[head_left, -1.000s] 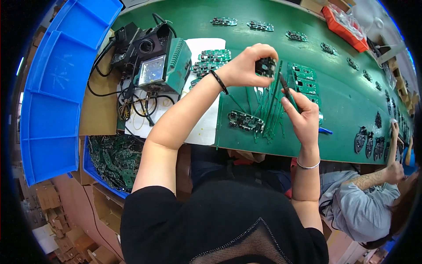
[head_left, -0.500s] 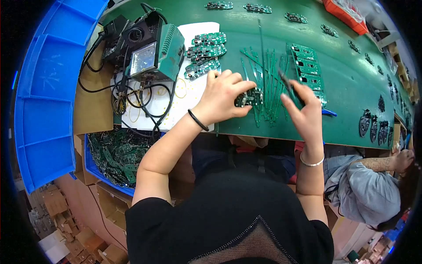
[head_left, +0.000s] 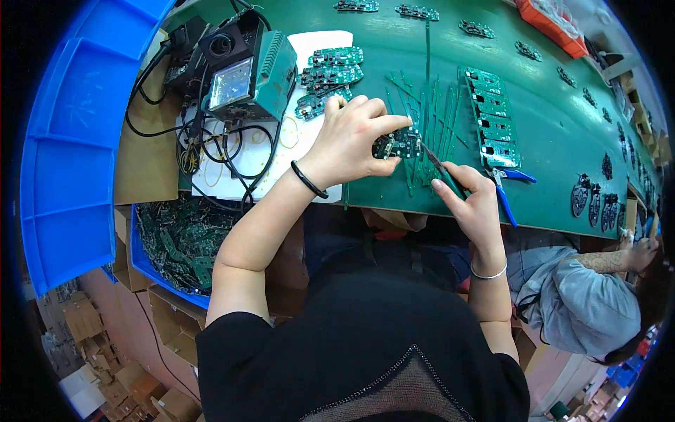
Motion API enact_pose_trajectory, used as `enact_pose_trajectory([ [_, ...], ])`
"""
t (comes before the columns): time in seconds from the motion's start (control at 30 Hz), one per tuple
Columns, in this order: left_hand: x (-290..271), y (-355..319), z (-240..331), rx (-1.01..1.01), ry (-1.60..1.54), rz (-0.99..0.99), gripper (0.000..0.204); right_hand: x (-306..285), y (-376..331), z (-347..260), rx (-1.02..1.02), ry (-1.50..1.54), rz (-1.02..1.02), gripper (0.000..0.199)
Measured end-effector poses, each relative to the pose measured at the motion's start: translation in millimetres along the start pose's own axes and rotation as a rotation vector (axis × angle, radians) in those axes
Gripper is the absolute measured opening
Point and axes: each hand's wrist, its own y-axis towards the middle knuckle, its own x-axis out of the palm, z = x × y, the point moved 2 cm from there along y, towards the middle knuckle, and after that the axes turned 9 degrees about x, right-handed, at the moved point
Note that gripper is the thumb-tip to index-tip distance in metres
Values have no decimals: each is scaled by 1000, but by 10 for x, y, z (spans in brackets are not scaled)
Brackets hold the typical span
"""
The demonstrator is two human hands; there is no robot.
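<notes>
A: Worked at which step?
B: Apparently went at the end of a circuit board (head_left: 406, 145) with a slim pointed tool (head_left: 444, 171).
A: Held where?
B: Pinched the board between thumb and fingers of the left hand (head_left: 350, 137), with inner end inside the grip and outer end out toward the right hand (head_left: 474, 200). Gripped the tool by its handle in the right, with tip just beside that outer end. Could not tell whether touching.
A: Called for what next?
B: Likely for a firm pinch and careful aim.
A: Noted what nearby?
B: Saw green strips (head_left: 441, 119) beneath and beyond the board, blue-handled pliers (head_left: 520, 176) right of the right hand.
</notes>
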Motion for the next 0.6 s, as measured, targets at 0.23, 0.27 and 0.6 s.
enact_pose_trajectory([
  [0.23,37,-32,-36,73,-12,39,53,19,-42,79,94,122,-86,31],
  [0.27,39,-30,-32,74,-12,39,53,33,-49,107,107,180,-96,30],
  [0.6,100,57,-190,82,-243,86,52,-172,-73,-1,220,614,-414,27],
])
